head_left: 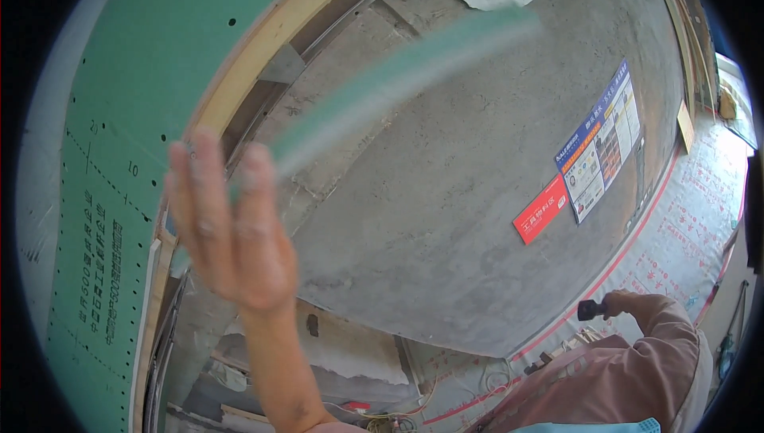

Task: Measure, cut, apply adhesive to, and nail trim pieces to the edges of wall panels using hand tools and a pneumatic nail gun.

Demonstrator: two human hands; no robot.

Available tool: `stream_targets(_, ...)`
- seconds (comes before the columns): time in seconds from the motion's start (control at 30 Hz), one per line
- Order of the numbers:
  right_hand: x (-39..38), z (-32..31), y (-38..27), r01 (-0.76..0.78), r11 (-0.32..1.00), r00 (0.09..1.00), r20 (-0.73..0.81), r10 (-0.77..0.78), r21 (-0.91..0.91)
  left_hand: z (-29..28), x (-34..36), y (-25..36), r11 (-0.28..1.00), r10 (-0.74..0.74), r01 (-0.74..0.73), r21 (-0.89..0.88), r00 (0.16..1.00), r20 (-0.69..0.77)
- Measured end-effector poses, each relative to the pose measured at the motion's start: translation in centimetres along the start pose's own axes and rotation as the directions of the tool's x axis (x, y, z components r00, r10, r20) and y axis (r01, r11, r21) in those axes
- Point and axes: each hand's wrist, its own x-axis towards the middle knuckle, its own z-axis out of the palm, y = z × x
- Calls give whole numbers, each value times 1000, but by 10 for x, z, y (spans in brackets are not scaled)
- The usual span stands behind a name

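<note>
My left hand (235, 234) is raised at the edge of the green plasterboard wall, its fingers pointing up. A narrow strip of green plasterboard (398, 79), pale along its lower side and smeared by motion, runs from behind those fingers up to the right. The hand appears to grip the strip, though the thumb and palm side are hidden. On the lower right, my right hand (622, 304) is closed round a black tool with a blunt end (590, 310). The rest of that tool is hidden by the hand, so its kind is unclear.
The green plasterboard (151, 91) has dark screw dots and an edge over wooden battens (270, 43). Behind is a bare concrete wall (446, 194) with a poster (602, 142) and red sign (541, 210). Cables (493, 381) and offcuts lie below; printed sheeting (660, 230) covers the floor.
</note>
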Motion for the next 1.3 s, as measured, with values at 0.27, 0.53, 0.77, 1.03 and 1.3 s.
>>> stream_targets(0.27, -92, -207, -137, 616, 649, 663, -738, -123, 446, -14, -86, 101, 975, -98, 133, -176, 976, 193)
stream_targets(0.53, -186, -301, -235, 834, -409, 323, -929, -181, 370, -11, -158, 162, 929, -191, 292, -227, 904, 383)
stream_targets(0.77, -183, -275, -253, 832, -381, 420, -906, -46, 404, -21, -183, 185, 907, -240, 366, -207, 855, 460)
stream_targets(1.03, -153, -257, -254, 768, -415, 573, -812, 109, 487, -86, -197, 319, 30, -432, 845, -533, 492, 756)
stream_targets(1.3, -104, -212, -220, 657, -207, 718, -685, -123, 725, -85, -245, 373, -912, -138, -293, -287, -439, 888)
